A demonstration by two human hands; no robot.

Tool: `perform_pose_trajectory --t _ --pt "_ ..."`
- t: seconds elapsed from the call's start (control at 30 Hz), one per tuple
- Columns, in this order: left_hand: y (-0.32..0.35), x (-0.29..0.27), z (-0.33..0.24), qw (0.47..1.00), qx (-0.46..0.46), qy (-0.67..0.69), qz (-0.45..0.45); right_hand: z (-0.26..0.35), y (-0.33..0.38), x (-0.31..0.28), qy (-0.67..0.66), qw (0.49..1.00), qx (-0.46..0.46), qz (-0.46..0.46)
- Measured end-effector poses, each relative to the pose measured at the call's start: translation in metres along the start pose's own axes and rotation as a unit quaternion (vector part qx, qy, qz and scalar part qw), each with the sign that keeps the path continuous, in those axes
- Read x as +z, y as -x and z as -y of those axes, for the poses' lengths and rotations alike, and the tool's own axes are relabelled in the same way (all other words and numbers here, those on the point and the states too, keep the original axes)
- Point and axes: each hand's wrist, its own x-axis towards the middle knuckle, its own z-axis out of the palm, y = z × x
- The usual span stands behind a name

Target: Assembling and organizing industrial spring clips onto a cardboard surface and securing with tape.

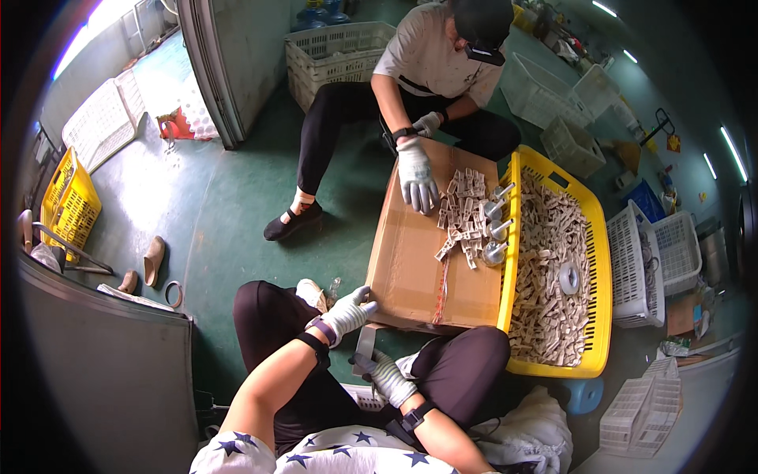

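My left hand (346,314), in a white knit glove with grey fingertips, is at the near left corner of a cardboard box (407,268). Its fingers reach toward the box edge with small gaps between them, and nothing shows in them. Lower down, between my knees, my right hand (388,379) in a similar glove closes on a flat grey piece (365,344). Small beige clip-like parts (466,209) lie heaped on the box top. Beside them, several metal pieces with stems (496,229) stand along the box's right side. A reddish strand bundle (442,296) lies nearer me.
A yellow crate (602,308) full of beige parts, with a grey tape roll (569,278) on top, adjoins the box. Opposite sits a co-worker (430,55), one gloved hand (418,178) on the box. White crates (632,261) stand right; loose shoes (155,261) lie left.
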Motion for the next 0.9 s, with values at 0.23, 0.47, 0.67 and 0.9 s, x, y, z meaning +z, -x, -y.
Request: perform_pose_trajectory --t 0.23,0.47,0.67,0.9 --pt "-0.001 0.000 0.006 1.000 0.016 -0.014 -0.014 0.002 -0.013 -0.001 0.000 1.000 -0.025 -0.008" --pt "0.007 0.003 -0.025 0.997 0.015 -0.080 -0.005 -0.011 -0.030 -0.016 0.037 0.998 -0.039 -0.022" --pt "-0.002 0.006 0.000 0.989 0.001 -0.148 -0.026 -0.004 -0.023 -0.011 0.062 0.993 -0.095 -0.043" --pt "-0.012 0.010 0.016 1.000 0.006 -0.012 0.003 -0.008 -0.035 -0.013 0.077 0.992 -0.071 -0.068"
